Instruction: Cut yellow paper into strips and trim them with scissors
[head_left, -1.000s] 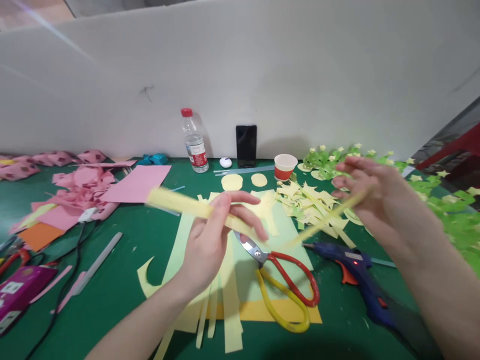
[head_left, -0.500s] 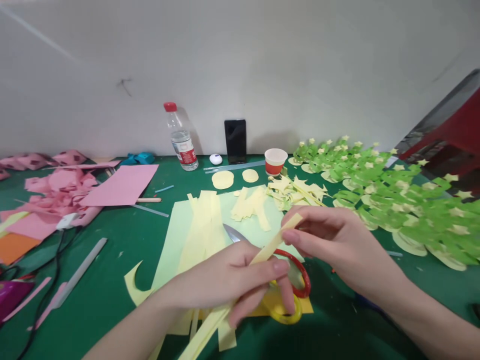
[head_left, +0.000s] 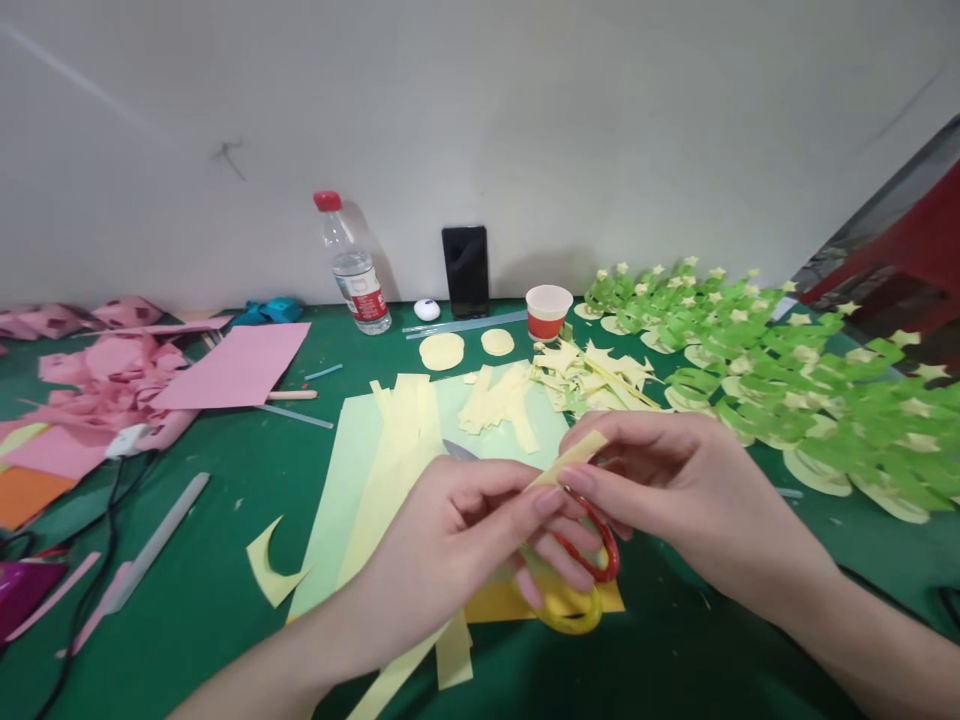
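Between both hands is a pale yellow paper strip (head_left: pixel 571 458). My left hand (head_left: pixel 480 525) pinches it with thumb and index finger, and its lower part trails down behind the wrist. Close to the strip's upper end, my right hand (head_left: pixel 667 470) grips it between thumb and fingers. Below the hands lies a pair of scissors (head_left: pixel 576 622) with red and yellow handles, its blade partly hidden by my left hand. Under it are an orange-yellow sheet (head_left: pixel 502 602), long pale yellow strips (head_left: pixel 401 440) and a light green sheet (head_left: pixel 334 490).
Yellow scraps (head_left: pixel 592 375) lie before a paper cup (head_left: pixel 549 312). Rows of green paper trees with stars (head_left: pixel 817 380) fill the right. A bottle (head_left: pixel 358 285) and phone (head_left: pixel 466 270) stand by the wall. Pink paper (head_left: pixel 236 365) and a black cable (head_left: pixel 112 520) are at left.
My left hand has slid up along the strip toward my right hand, so the two now nearly touch. The view has shifted slightly.
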